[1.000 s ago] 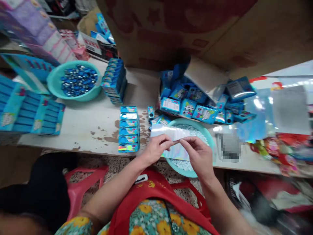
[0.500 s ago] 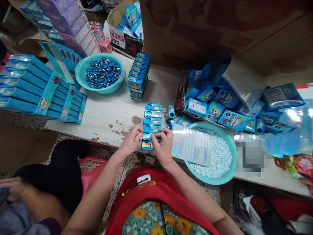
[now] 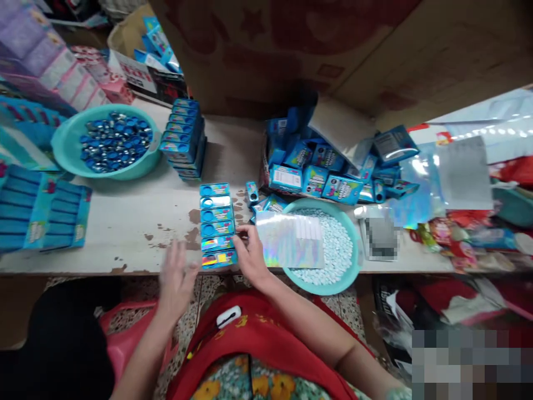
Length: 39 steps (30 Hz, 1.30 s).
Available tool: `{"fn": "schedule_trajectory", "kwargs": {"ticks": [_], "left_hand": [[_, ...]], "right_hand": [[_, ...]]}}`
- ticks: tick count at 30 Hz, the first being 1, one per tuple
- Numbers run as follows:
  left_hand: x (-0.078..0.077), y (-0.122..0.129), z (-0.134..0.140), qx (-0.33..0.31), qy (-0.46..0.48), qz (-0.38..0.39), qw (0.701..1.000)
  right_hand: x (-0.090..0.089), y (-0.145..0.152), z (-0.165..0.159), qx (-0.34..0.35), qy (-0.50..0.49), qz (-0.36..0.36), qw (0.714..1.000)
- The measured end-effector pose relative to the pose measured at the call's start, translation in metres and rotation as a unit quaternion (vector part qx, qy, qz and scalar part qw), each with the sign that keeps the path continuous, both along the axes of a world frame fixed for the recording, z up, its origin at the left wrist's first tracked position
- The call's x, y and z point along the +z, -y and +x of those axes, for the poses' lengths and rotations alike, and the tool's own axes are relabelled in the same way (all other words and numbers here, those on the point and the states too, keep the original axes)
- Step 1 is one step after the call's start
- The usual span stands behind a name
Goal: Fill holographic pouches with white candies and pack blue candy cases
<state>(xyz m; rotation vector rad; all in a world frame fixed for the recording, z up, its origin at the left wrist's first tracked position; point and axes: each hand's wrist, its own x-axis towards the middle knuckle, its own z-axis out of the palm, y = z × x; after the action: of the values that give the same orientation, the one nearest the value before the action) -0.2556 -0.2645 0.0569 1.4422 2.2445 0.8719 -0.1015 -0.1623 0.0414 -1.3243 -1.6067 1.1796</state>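
A row of small blue candy boxes with round recesses lies near the table's front edge. The nearest boxes show shiny rainbow-coloured strips. My right hand has its thumb and bent fingers at the right end of a box close to the front of the row. Left of the row, apart from it, is my left hand, motion-blurred, with fingers stretched out and nothing visible in them. A shiny holographic sheet with pale strips lies beside my right hand, partly over a turquoise basin of small pale-blue candies.
A second turquoise basin holds blue-and-silver round pieces. Beside it stands a stack of blue boxes. Blue packets fill a carton at the back right; a single small box stands before it. Blue display trays are at left.
My left hand has let go of the row and moved left and down, away from it. My right hand has slid to the row's right end. The view has shifted right.
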Motion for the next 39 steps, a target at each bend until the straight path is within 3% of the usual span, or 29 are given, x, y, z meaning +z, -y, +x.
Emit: {"fn": "schedule_trajectory", "kwargs": {"ticks": [3,4,6,8,10,12,14,16,21,25,28,30,33,36,39], "left_hand": [[0.035,-0.026,0.038,-0.021,-0.065,0.126,0.990],[0.043,-0.042,0.059,-0.074,-0.059,0.164,0.982],[0.043,-0.083,0.106,-0.188,-0.047,0.161,0.968],[0.022,-0.129,0.146,-0.215,-0.103,0.092,0.967],[-0.013,-0.165,0.170,-0.207,-0.141,0.006,0.968],[-0.047,-0.184,0.179,-0.192,-0.161,-0.041,0.967],[-0.070,-0.187,0.178,-0.186,-0.172,-0.045,0.966],[-0.080,-0.183,0.176,-0.187,-0.176,-0.037,0.966],[-0.076,-0.177,0.178,-0.180,-0.169,-0.048,0.968],[-0.081,-0.180,0.180,-0.181,-0.154,-0.043,0.970],[-0.084,-0.181,0.178,-0.193,-0.119,-0.031,0.973],[-0.075,-0.179,0.177,-0.194,-0.057,-0.006,0.979],[-0.039,-0.171,0.174,-0.206,0.137,0.072,0.966],[0.007,-0.157,0.167,-0.273,0.365,0.106,0.884],[0.037,-0.143,0.150,-0.301,0.481,0.037,0.822]], "right_hand": [[-0.009,-0.019,0.058,-0.059,0.031,0.070,0.995],[-0.014,-0.028,0.080,-0.092,0.064,0.102,0.989],[-0.028,-0.050,0.123,-0.136,0.143,0.158,0.968],[-0.044,-0.074,0.154,-0.123,0.213,0.206,0.947],[-0.059,-0.094,0.171,-0.067,0.271,0.238,0.930],[-0.071,-0.104,0.177,-0.003,0.320,0.249,0.914],[-0.079,-0.107,0.178,0.038,0.352,0.244,0.903],[-0.084,-0.104,0.178,0.049,0.363,0.237,0.900],[-0.081,-0.094,0.183,0.077,0.346,0.256,0.899],[-0.051,-0.087,0.196,0.062,0.297,0.267,0.915],[-0.003,-0.083,0.207,0.016,0.256,0.243,0.935],[0.033,-0.080,0.211,-0.012,0.230,0.207,0.951],[0.078,-0.073,0.207,-0.025,0.195,0.150,0.969],[0.103,-0.063,0.193,0.002,0.163,0.112,0.980],[0.109,-0.052,0.174,0.039,0.122,0.071,0.989]]}}
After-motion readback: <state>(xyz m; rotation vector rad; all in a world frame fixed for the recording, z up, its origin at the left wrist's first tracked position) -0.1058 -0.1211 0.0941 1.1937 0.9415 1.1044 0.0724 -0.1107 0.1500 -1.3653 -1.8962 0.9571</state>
